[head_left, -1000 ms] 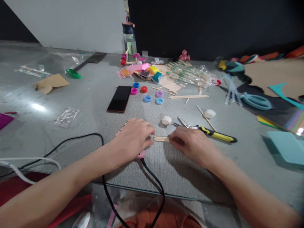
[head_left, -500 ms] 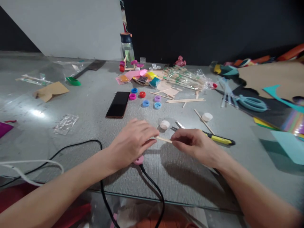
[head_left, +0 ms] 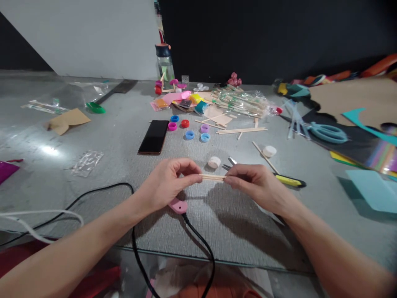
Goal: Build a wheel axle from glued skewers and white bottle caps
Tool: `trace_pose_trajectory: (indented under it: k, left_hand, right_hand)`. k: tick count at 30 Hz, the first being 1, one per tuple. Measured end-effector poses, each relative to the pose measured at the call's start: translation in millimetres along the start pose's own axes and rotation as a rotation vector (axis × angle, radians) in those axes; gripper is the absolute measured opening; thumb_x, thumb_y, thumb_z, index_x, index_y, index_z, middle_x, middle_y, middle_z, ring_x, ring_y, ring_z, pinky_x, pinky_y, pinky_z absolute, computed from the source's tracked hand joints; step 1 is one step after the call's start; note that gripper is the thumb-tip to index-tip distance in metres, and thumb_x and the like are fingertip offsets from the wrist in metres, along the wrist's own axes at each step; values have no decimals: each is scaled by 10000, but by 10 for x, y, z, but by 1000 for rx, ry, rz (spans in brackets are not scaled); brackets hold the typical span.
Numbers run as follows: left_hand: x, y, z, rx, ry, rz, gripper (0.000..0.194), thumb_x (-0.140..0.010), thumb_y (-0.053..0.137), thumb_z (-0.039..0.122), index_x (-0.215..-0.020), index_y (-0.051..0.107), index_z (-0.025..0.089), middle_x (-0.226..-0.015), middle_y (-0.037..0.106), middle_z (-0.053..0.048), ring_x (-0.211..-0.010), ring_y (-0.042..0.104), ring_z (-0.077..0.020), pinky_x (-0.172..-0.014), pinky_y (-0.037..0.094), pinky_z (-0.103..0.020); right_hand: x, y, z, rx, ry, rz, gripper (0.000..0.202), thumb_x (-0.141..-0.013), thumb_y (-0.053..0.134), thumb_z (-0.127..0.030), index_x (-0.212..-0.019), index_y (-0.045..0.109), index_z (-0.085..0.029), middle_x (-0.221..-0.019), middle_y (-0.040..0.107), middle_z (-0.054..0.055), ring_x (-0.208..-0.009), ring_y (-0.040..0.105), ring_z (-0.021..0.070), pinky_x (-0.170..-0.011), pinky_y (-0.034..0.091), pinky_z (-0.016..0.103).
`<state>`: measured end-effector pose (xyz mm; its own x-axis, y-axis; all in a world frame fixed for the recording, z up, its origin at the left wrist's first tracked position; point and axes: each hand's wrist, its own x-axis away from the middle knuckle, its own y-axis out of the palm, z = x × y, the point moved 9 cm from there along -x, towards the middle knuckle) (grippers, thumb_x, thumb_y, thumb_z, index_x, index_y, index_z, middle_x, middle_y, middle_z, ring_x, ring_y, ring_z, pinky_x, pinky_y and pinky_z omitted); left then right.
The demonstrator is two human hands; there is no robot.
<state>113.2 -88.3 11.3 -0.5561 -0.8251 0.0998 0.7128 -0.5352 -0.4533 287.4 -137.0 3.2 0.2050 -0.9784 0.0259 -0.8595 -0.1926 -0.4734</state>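
Fingers of the left hand and right hand pinch opposite ends of short wooden sticks, apparently keeping them aligned above the counter.

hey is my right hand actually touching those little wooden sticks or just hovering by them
Touching: the head view shows the right hand's thumb and fingers closed on the right end of the wooden sticks, with no gap between.
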Motion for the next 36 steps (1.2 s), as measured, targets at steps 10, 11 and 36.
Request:
trace_pose_trajectory:
  k: [10, 11, 36]
  left_hand:
    - [-30, 46, -2, 18, -28, -8, 144, -830, 689, 292, -780, 743, 168, -518, 498, 59, -445, 333, -58, -398, 240, -194]
    - [-32, 48, -22, 16, -34, -7, 146, -826, 690, 293, -778, 746, 167, -510, 487, 59, -441, 326, -59, -394, 229, -196]
    - [426, 464, 452, -1057, 907, 17, 263, -1033, 399, 176, -1020, 659, 136, -1026, 740, -86, -891, 614, -238, -745, 358, -401]
  right_hand:
    - [0, -16, 16, -4, -12, -5, 268, -922, 602, -365, -733, 654, -182, -626, 498, -34, -610, 405, 121, -557, 297, 281]
    - [-6, -7, 23, -9, -13, -8, 270, -920, 599, -365, -729, 651, -182, -625, 498, -34, -609, 406, 121, -556, 299, 281]
    - [-44, 48, 270, 70, 156, -113, 129, -851, 630, -295, -800, 683, -188, -641, 576, -31, -563, 454, 116, -536, 348, 259]
